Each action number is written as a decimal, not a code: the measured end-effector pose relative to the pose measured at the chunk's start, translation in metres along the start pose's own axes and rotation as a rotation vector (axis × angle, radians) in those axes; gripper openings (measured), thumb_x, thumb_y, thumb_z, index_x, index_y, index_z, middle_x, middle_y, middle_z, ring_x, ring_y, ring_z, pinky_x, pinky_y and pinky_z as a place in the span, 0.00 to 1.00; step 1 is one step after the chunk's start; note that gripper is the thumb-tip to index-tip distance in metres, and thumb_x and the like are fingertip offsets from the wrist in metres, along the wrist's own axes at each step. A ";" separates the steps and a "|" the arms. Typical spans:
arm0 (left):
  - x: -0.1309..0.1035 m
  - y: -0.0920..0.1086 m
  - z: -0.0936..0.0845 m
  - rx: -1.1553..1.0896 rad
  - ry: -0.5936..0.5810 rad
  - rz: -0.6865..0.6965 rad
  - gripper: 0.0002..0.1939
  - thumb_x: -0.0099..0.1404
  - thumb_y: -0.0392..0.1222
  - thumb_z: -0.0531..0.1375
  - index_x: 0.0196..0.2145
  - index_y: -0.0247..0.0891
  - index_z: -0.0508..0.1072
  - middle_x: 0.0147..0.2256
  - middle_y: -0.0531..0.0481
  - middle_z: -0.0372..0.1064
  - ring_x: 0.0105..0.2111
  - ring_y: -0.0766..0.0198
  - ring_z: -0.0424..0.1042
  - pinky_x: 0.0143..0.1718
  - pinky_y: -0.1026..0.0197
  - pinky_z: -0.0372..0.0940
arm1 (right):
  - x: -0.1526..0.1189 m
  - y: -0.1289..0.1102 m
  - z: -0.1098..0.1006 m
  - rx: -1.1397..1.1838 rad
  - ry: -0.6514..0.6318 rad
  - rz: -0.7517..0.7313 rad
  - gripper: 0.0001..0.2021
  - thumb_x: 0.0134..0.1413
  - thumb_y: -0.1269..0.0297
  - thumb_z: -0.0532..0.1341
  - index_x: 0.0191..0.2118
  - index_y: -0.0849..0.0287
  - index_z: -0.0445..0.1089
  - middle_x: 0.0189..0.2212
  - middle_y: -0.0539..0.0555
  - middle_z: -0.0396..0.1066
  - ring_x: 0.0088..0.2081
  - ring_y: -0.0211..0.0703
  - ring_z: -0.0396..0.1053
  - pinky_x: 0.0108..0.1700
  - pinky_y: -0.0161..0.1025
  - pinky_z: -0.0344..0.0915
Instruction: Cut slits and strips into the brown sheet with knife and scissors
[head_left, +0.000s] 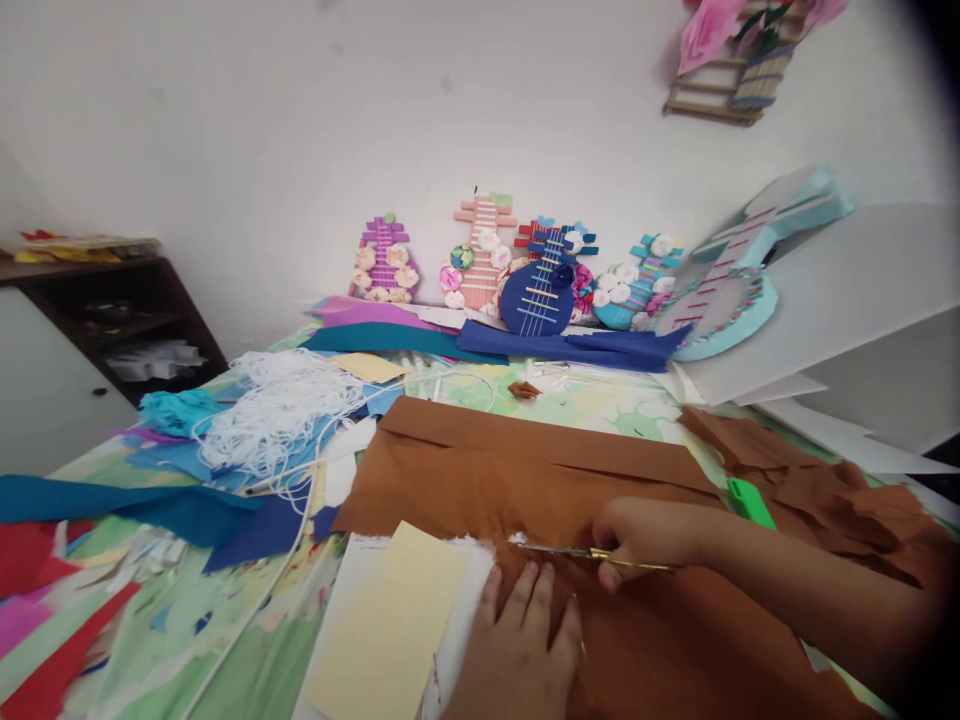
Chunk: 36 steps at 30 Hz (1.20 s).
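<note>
Lower centre: left hand palm down, fingers spread flat on the brown sheet, close by the right side of a white board; contact with the board hard to tell. Just to the right: right hand pinching the golden handle of a thin metal tool between thumb and fingers. Tool nearly level, tip directed left, close to a white smear, probably paste, just above the left fingertips. Exact kind of tool unclear.

For good handling: press firmly beside the smear, left fingertips clear of the tip; hold the tool low and draw it in short, even strokes; keep the layer thin, against soaking or wrinkling; smooth nearby creases outward, without tugging.

Lower left of centre: cream card on top of the white board, best kept dry. Right, just above the forearm: bright green object, with crumpled brown pieces beyond; beware of catching either with the sleeveless arm. Left of centre: loose heap of white cord, one strand trailing down the worktop, best kept apart from any paste. Upper centre: row of lute-shaped models before the wall, well apart from the hands.
</note>
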<state>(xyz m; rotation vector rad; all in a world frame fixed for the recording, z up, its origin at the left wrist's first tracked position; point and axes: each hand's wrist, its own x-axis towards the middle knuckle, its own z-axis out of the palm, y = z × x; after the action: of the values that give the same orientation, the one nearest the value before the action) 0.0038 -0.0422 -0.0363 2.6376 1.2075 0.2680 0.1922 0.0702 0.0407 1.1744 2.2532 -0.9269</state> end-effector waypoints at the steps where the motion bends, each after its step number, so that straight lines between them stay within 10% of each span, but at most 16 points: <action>1: 0.000 0.000 0.000 -0.006 0.007 0.005 0.24 0.61 0.36 0.49 0.56 0.36 0.54 0.56 0.35 0.45 0.54 0.44 0.48 0.48 0.37 0.50 | 0.000 0.001 0.001 0.008 -0.003 -0.006 0.21 0.39 0.45 0.57 0.22 0.62 0.66 0.14 0.46 0.57 0.18 0.32 0.53 0.19 0.30 0.48; 19: 0.003 0.014 -0.018 -0.009 -0.013 -0.070 0.29 0.59 0.54 0.53 0.52 0.32 0.60 0.53 0.29 0.50 0.53 0.43 0.50 0.49 0.39 0.49 | -0.007 -0.019 -0.009 -0.105 -0.037 -0.108 0.22 0.48 0.47 0.49 0.24 0.63 0.66 0.16 0.46 0.55 0.18 0.31 0.49 0.19 0.30 0.46; 23: 0.003 0.011 -0.002 0.071 0.106 -0.074 0.19 0.62 0.40 0.51 0.51 0.37 0.62 0.52 0.33 0.54 0.52 0.47 0.55 0.48 0.40 0.53 | -0.005 -0.031 -0.009 -0.120 -0.024 -0.115 0.22 0.48 0.46 0.50 0.29 0.61 0.68 0.19 0.47 0.60 0.20 0.33 0.54 0.20 0.30 0.49; 36: 0.007 0.004 0.023 0.208 0.489 -0.001 0.14 0.59 0.40 0.54 0.44 0.38 0.68 0.43 0.38 0.67 0.45 0.49 0.65 0.42 0.44 0.61 | 0.003 -0.053 -0.010 -0.186 0.088 -0.008 0.20 0.41 0.45 0.56 0.25 0.59 0.71 0.15 0.48 0.60 0.17 0.34 0.54 0.19 0.32 0.48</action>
<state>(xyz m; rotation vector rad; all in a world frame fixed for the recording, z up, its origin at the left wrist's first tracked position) 0.0176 -0.0422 -0.0565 2.8435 1.4426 0.8726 0.1462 0.0570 0.0648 1.1441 2.3570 -0.6632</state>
